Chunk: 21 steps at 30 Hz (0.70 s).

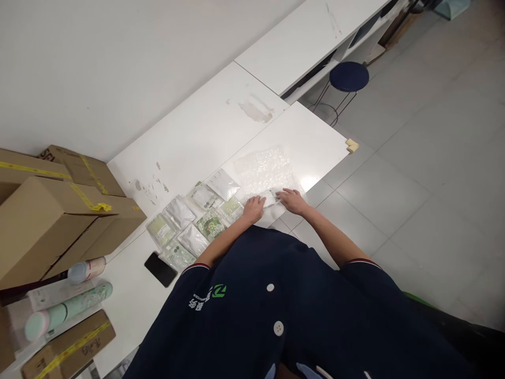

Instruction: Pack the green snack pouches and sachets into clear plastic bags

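My left hand (253, 207) and my right hand (292, 200) rest near the front edge of the white table (197, 137). Between them lies a small clear packet (271, 197) that both hands touch at its ends, fingers curled on it. It sits on a sheet of bubble wrap (263, 168). To the left of my left hand, several sealed packets (197, 221) with green and silver contents lie in rows on the table.
A black phone (160, 269) lies near the table's front edge. Cardboard boxes (51, 210) are stacked at the left, with bottles (67, 310) below them. A blue stool (349, 77) stands on the grey tiled floor beside further white tables.
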Motion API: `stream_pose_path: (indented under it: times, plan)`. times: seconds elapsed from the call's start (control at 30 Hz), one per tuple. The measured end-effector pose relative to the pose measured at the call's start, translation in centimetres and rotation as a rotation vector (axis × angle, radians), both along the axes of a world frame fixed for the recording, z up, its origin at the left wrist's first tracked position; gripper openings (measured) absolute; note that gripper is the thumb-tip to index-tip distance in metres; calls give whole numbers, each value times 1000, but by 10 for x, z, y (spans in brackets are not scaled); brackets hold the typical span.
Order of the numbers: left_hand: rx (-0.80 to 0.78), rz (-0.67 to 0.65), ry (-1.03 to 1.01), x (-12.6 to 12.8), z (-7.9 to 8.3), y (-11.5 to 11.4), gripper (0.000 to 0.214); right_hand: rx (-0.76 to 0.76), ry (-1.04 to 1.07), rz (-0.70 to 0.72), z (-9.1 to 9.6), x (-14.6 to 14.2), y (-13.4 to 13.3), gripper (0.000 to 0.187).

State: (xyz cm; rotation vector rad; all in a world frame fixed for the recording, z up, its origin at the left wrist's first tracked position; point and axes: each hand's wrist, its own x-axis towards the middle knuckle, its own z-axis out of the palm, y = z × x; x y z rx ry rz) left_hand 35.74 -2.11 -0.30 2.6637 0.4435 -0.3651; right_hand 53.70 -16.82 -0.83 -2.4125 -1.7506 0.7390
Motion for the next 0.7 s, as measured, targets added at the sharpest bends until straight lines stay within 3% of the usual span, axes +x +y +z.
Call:
stream_pose_path:
  times: [0.13, 0.23, 0.3, 0.4, 0.47, 0.57, 0.63, 0.7]
  plan:
    - [-153, 168, -10, 13, 12, 45, 42, -27, 89, -114, 23, 23, 42, 39]
    - [-215, 334, -21, 30, 16, 76, 45, -107, 87, -194, 30, 38, 78, 40]
    - [-201, 425, -42, 39, 16, 88, 50, -153, 70, -234, 27, 45, 100, 39]
    - [-37, 490, -138, 44, 14, 88, 50, -220, 57, -281, 16, 53, 126, 37]
    - [61, 386, -183, 42, 12, 81, 47, -262, 57, -297, 7, 57, 136, 36]
    - [92, 98, -140, 39, 5, 69, 53, -223, -40, -345, -3, 55, 141, 36]
    - [111, 21, -45, 42, -2, 64, 69, -81, -196, -356, -4, 49, 138, 36]
    - [139, 29, 54, 47, -11, 63, 83, 104, -306, -272, -1, 40, 131, 38]
